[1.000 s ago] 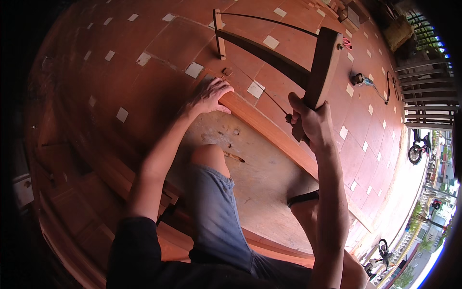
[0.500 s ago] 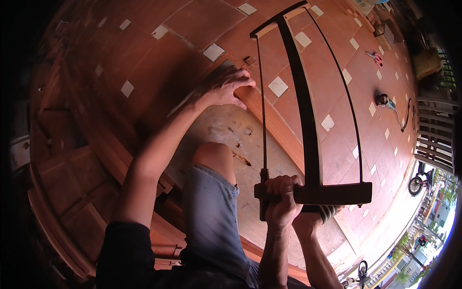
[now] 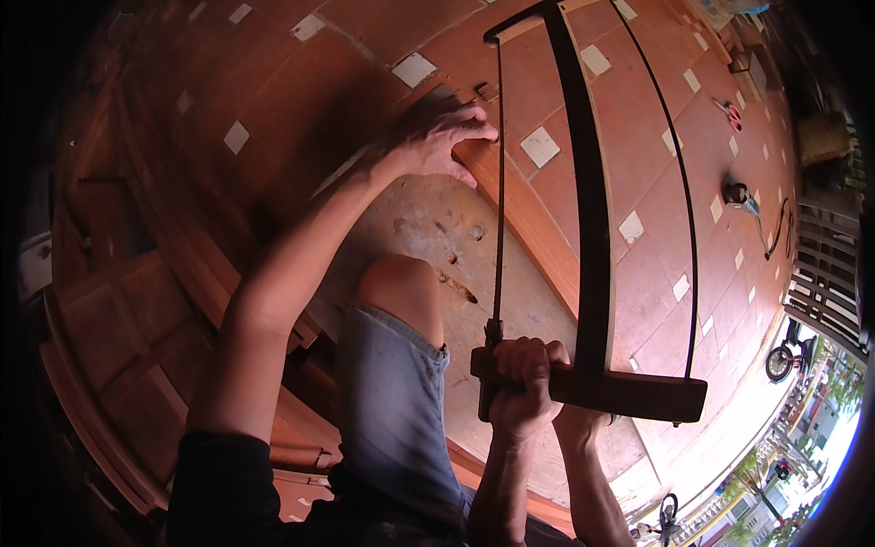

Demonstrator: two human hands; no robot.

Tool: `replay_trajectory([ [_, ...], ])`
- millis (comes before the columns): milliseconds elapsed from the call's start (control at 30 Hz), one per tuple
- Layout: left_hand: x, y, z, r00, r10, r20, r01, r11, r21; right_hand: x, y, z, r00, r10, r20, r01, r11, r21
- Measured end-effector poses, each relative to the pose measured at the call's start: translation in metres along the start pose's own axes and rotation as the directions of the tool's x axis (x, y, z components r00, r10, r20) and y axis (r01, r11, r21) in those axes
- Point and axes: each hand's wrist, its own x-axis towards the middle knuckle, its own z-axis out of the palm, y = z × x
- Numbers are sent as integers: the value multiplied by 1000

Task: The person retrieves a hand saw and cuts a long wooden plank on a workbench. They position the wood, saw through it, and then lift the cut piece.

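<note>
A wooden frame saw [image 3: 592, 191] stands large before me, with its thin toothed blade on the left, a dark middle bar and a tension line on the right. My right hand [image 3: 524, 383] is wrapped round the left end of its near crossbar, beside the blade's fixing. At the far end of a reddish wooden board [image 3: 529, 228], my left hand [image 3: 442, 144] spans the width, fingers on one edge and thumb on the other. The blade passes close by those fingertips in the view. Contact between teeth and wood cannot be made out.
Under the board lies a worn, pitted surface [image 3: 415, 223], with my bent knee [image 3: 398, 283] on it. Wooden frames [image 3: 118, 319] are stacked at left. Red-handled scissors [image 3: 729, 116] and a corded power tool [image 3: 738, 193] lie on the tiled floor. Another bare limb [image 3: 583, 465] is partly hidden behind the saw.
The view has shifted slightly. The saw's far end sits higher in the picture and its near crossbar slightly lower. The blade appears closer to my left fingertips; both hands keep their grips.
</note>
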Motion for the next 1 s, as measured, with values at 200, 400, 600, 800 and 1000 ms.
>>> replay_trajectory([
  [200, 0, -2, -2, 999, 34, -16, -34, 999, -31, 2, 3, -1, 1000, 18, 8, -18, 1000, -18],
  [400, 4, 2, -3, 1000, 31, -1, -31, 999, 11, 1, 6, -6, 1000, 4, 15, -4, 1000, -8],
  [600, 1, -5, 5, 999, 35, -28, -36, 998, -50, 1, 8, -5, 1000, 15, 26, -15, 1000, 12],
  [800, -2, -9, 9, 998, 45, -51, -48, 997, -53, 2, 16, -12, 998, 7, 57, -10, 999, 54],
  [1000, 2, -2, 2, 999, 36, -15, -34, 995, 96, 0, 16, -15, 997, -39, 63, 39, 999, -4],
])
